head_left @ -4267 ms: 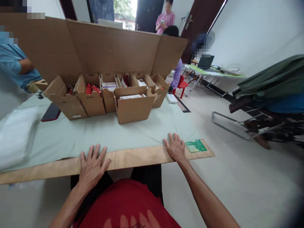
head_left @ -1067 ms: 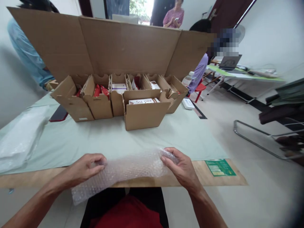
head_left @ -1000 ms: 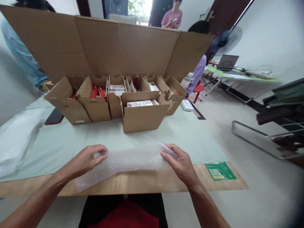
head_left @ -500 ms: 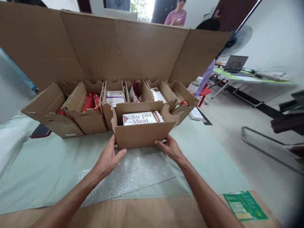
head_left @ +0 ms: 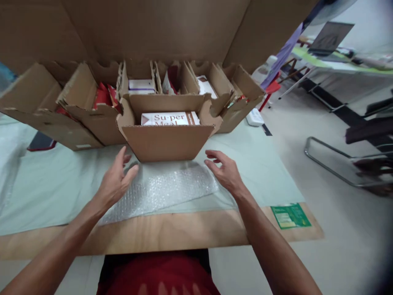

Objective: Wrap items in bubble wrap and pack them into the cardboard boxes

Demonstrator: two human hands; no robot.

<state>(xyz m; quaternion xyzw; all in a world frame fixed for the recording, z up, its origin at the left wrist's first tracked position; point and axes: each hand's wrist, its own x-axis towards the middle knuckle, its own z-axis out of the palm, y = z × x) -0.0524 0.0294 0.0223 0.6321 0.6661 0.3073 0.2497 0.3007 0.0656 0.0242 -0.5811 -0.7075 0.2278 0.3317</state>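
A sheet of bubble wrap [head_left: 162, 188] lies flat on the pale green cloth [head_left: 49, 188]. On its far edge stands a small open cardboard box [head_left: 167, 141] with a white "Su-per Meal" carton [head_left: 170, 119] inside. My left hand [head_left: 116, 180] hovers open just left of the box, over the wrap. To the right of the box, my right hand [head_left: 225, 172] is open too, with fingers curled loosely. Neither hand holds anything.
Behind stands a row of open cardboard boxes [head_left: 92, 110] with red packets and white cartons, backed by a tall cardboard flap [head_left: 159, 28]. A green card [head_left: 290, 216] lies on the wooden table edge [head_left: 153, 233]. A dark phone [head_left: 39, 141] lies at left; metal chair frames [head_left: 331, 164] stand on the right.
I laid the bubble wrap flat on the cloth, pulled the small box toward me onto its far edge, and have now let go of it; both hands are open beside it.
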